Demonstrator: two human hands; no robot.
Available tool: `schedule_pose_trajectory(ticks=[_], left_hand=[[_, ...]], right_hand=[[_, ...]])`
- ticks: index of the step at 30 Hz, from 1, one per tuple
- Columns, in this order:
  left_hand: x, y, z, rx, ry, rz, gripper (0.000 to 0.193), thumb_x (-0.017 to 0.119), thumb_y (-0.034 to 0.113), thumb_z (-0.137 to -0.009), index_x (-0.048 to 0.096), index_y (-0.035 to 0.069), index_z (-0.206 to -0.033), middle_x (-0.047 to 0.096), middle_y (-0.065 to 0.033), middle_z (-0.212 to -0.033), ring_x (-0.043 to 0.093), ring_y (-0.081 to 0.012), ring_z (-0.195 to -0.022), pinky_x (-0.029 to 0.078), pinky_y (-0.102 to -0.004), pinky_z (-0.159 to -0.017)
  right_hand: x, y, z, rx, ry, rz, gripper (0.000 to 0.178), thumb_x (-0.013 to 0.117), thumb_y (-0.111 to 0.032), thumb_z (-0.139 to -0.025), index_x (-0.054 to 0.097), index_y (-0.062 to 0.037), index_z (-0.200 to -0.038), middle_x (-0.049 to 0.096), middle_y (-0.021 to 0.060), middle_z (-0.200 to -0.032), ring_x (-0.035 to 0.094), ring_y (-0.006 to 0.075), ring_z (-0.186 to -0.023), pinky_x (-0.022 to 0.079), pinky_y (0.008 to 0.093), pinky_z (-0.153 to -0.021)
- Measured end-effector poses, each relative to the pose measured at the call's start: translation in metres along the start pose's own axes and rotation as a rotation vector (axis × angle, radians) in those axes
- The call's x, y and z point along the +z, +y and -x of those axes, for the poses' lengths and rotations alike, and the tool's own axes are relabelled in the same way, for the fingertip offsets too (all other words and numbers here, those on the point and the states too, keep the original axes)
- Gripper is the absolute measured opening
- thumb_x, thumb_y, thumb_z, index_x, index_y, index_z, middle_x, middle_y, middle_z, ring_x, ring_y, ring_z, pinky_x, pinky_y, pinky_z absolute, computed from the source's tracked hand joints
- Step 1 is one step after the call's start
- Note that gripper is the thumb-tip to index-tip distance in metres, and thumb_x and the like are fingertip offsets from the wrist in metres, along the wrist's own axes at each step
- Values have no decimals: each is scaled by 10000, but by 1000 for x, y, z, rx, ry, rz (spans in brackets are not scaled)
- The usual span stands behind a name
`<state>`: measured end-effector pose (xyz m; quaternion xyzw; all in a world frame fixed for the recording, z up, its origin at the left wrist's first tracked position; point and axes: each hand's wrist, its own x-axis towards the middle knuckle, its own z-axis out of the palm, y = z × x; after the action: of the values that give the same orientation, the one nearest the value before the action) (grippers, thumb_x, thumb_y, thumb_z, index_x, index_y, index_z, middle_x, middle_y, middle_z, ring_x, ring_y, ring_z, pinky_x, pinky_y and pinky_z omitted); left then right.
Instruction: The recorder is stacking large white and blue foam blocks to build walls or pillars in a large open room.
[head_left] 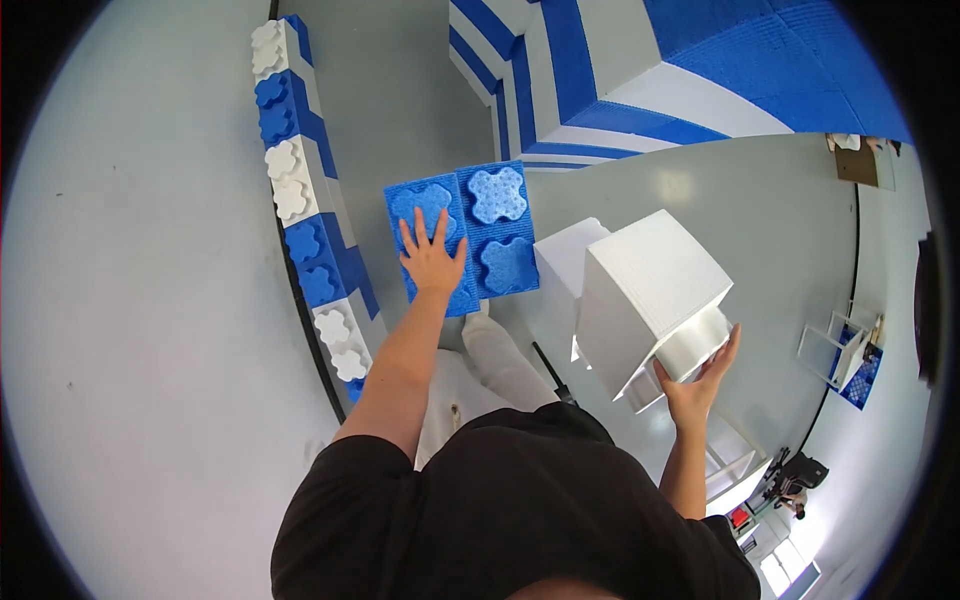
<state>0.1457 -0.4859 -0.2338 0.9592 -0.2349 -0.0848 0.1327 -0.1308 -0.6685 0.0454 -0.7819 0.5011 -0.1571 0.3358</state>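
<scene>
With fingers spread, my left hand [432,262] lies flat on a large blue building block [396,208], over one of its flower-shaped knobs. Close along its right side is a second blue block [511,222] with two speckled knobs. My right hand [697,392] grips a big white building block [655,270] by a knob on its side, thumb and fingers on either side of it. The white block is tilted. Another white block [570,255] shows partly behind it, and I cannot tell whether the two touch.
On the left, a low row of white and blue blocks [312,200] runs along the wall's foot. Ahead rises a blue-and-white striped block structure [560,80]. A white frame [735,470] stands at the lower right, and a small white rack [840,350] is farther right.
</scene>
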Motion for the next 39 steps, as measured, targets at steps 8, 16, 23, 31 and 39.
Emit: schedule_pose_trajectory(ticks=[8,16,23,31,39], left_hand=[[1,5,-7,-212,173,83,697,684,419,-777,372,357,-1397,183,-245,-1463,161,-487,-1326,298,-615,-990],[2,7,-16,-176,138,94,744,738,380,-742,379,357,-1393,145,-289,-1444,182,-490,-1298,297,-581,-1003],[-1,-3,-19,-239,46,230,754,744,332,-744,363,383,-1392,133,-255,-1461,176,-449,-1313,295,-559,-999],[10,6,-30,-302,-13,121,735,711,385,-757,340,421,-1391,151,-237,-1471,181,-437,-1328,302,-524,-1008],[34,1,-28,-295,-21,102,712,702,394,-760,361,405,-1385,142,-261,-1466,178,-443,-1326,306,-538,-1013]], right_hand=[[7,7,-7,-14,-139,108,1229,816,-156,-540,18,-86,-1472,258,182,-1421,378,314,-1259,331,433,-1043],[26,4,-12,-231,-141,217,1218,836,-160,-507,87,-75,-1464,263,164,-1335,345,330,-1258,325,450,-1044],[30,-15,-10,-248,-133,263,1214,842,-163,-524,80,-69,-1465,254,167,-1332,339,334,-1258,340,444,-1037],[42,-32,5,-230,-86,302,1163,849,-204,-552,118,-54,-1443,274,193,-1260,392,347,-1175,353,454,-986],[43,-21,19,-138,-32,287,1195,852,-277,-539,113,-11,-1440,312,214,-1271,376,370,-1191,321,462,-1010]])
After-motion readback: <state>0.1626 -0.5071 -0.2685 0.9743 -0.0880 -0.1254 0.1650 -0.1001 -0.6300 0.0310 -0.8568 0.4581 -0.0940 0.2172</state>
